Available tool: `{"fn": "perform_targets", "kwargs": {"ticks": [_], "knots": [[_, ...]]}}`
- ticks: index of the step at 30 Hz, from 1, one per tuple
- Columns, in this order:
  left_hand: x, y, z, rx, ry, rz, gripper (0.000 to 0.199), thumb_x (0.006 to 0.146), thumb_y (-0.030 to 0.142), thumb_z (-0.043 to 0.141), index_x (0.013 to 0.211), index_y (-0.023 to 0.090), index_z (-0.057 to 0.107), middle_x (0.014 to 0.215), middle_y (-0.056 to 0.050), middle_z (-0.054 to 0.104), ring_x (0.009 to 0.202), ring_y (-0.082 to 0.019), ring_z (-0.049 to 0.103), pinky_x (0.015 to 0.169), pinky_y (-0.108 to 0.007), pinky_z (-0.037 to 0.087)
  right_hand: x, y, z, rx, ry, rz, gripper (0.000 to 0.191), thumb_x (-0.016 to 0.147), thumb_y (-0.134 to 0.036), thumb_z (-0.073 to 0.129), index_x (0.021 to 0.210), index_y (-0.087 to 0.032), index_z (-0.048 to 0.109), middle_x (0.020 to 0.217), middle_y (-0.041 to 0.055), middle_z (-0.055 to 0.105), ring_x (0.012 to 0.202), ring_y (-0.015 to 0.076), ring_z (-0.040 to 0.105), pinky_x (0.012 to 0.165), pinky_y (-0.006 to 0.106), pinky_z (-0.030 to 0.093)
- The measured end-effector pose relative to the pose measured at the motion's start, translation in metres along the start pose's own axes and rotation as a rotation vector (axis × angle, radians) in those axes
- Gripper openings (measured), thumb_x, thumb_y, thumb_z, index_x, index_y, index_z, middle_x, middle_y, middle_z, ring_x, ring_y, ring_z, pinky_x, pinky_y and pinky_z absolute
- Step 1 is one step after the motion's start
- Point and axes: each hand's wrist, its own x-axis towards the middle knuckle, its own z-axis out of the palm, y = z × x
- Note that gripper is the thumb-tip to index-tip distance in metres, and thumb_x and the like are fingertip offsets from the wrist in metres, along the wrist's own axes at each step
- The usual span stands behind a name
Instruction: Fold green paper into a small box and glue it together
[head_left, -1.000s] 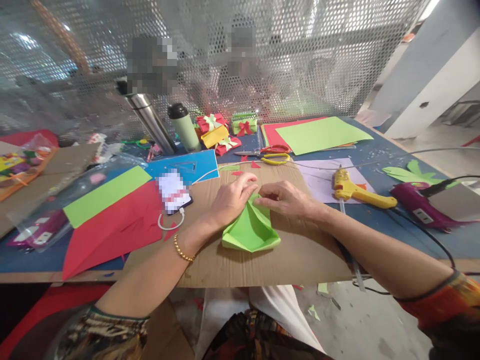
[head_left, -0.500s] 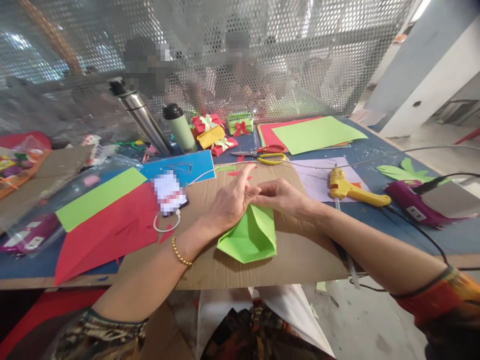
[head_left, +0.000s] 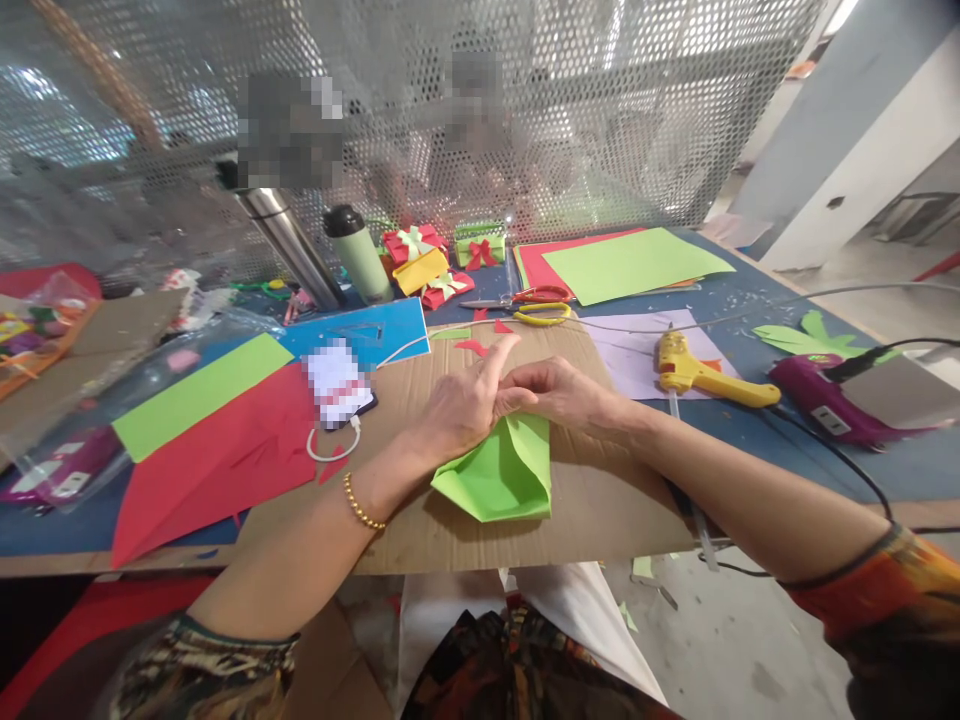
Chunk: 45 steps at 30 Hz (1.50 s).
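Our left hand (head_left: 459, 408) and right hand (head_left: 564, 397) pinch the far end of the bright-green folded-paper pouch (head_left: 499, 475) on the flat brown cardboard sheet (head_left: 615, 515); we should press evenly, sparing its open near end.

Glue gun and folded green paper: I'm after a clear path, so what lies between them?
The head view shows the right hand and wrist between folded green paper and glue gun, plus brown cardboard and part of the lilac sheet.

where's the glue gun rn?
Head view, right side: the yellow glue gun lies partly on the lilac sheet, between the right hand and the purple power strip.
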Motion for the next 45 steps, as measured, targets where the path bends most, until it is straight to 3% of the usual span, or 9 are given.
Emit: {"fn": "perform_targets", "kwargs": {"ticks": [4, 8, 14, 21, 24, 29, 35, 41, 45], "knots": [[0.001, 0.002, 0.001, -0.03, -0.035, 0.002, 0.098, 0.096, 0.082, 0.016, 0.158, 0.01, 0.038, 0.097, -0.014, 0.075, 0.083, -0.024, 0.069, 0.067, -0.03, 0.045, -0.001, -0.003, 0.0, -0.006, 0.005, 0.014, 0.033, 0.082, -0.047, 0.065, 0.069, -0.017, 0.061, 0.068, -0.0013, 0.052, 0.066, 0.0107, 0.042, 0.059, 0.026, 0.034], [0.0, 0.003, -0.005, -0.254, 0.027, -0.026, 0.102, 0.093, 0.086, 0.014, 0.151, 0.009, 0.046, 0.092, -0.012, 0.073, 0.079, -0.022, 0.067, 0.071, -0.032, 0.048, -0.003, -0.008, -0.001, -0.035, 0.049, 0.042, 0.032, 0.081, -0.045, 0.061, 0.063, -0.019, 0.054, 0.062, -0.0034, 0.045, 0.059, 0.0089, 0.037, 0.055, 0.026, 0.029], [0.003, -0.009, -0.019, -0.831, 0.156, -0.331, 0.082, 0.092, 0.084, 0.039, 0.126, 0.012, 0.061, 0.087, -0.008, 0.07, 0.067, -0.016, 0.064, 0.061, -0.027, 0.051, -0.002, -0.007, -0.012, -0.004, 0.179, 0.041, 0.03, 0.08, -0.046, 0.061, 0.071, -0.017, 0.063, 0.066, -0.0011, 0.054, 0.06, 0.0108, 0.048, 0.055, 0.026, 0.034], [0.005, -0.014, -0.017, -1.19, -0.095, -0.476, 0.056, 0.064, 0.056, 0.091, 0.096, 0.015, 0.069, 0.084, -0.004, 0.073, 0.071, -0.016, 0.068, 0.067, -0.028, 0.054, 0.002, 0.0, -0.019, -0.045, 0.305, -0.073, 0.038, 0.086, -0.053, 0.059, 0.073, -0.017, 0.061, 0.065, -0.0019, 0.051, 0.059, 0.0102, 0.044, 0.055, 0.026, 0.034], [0.005, -0.014, -0.016, -1.154, -0.062, -0.473, 0.05, 0.059, 0.047, 0.093, 0.088, 0.014, 0.071, 0.078, -0.002, 0.071, 0.068, -0.015, 0.066, 0.064, -0.027, 0.052, 0.003, 0.002, -0.019, -0.131, 0.299, -0.086, 0.037, 0.087, -0.051, 0.057, 0.073, -0.017, 0.062, 0.066, -0.0014, 0.051, 0.06, 0.0107, 0.044, 0.055, 0.026, 0.032], [0.005, -0.015, -0.017, -1.01, -0.041, -0.439, 0.034, 0.066, 0.041, 0.086, 0.078, 0.015, 0.068, 0.073, -0.001, 0.066, 0.062, -0.013, 0.06, 0.057, -0.025, 0.046, 0.003, 0.002, -0.018, -0.275, 0.282, -0.091, 0.03, 0.089, -0.042, 0.054, 0.077, -0.017, 0.064, 0.067, 0.0001, 0.056, 0.063, 0.0117, 0.047, 0.058, 0.026, 0.035], [0.003, -0.008, -0.019, -0.9, -0.103, -0.393, 0.028, 0.071, 0.039, 0.08, 0.074, 0.016, 0.064, 0.066, 0.003, 0.057, 0.059, -0.01, 0.052, 0.054, -0.022, 0.039, -0.002, -0.003, -0.014, -0.292, 0.307, -0.165, 0.03, 0.089, -0.036, 0.062, 0.109, -0.016, 0.071, 0.081, 0.0032, 0.068, 0.072, 0.0143, 0.057, 0.067, 0.028, 0.047], [0.002, -0.005, -0.022, -0.937, -0.212, -0.388, 0.035, 0.071, 0.044, 0.083, 0.075, 0.016, 0.063, 0.07, 0.001, 0.061, 0.062, -0.011, 0.055, 0.055, -0.023, 0.041, -0.003, -0.004, -0.014, -0.285, 0.336, -0.187, 0.025, 0.089, -0.039, 0.061, 0.083, -0.017, 0.071, 0.077, 0.0037, 0.069, 0.068, 0.0134, 0.055, 0.064, 0.027, 0.043], [0.001, -0.008, -0.024, -1.008, -0.212, -0.412, 0.039, 0.071, 0.05, 0.085, 0.079, 0.015, 0.069, 0.075, -0.001, 0.068, 0.064, -0.013, 0.06, 0.058, -0.024, 0.045, -0.001, -0.004, -0.016, -0.174, 0.419, -0.125, 0.029, 0.085, -0.044, 0.064, 0.077, -0.017, 0.068, 0.07, 0.0014, 0.061, 0.064, 0.0123, 0.049, 0.059, 0.027, 0.037]]}}
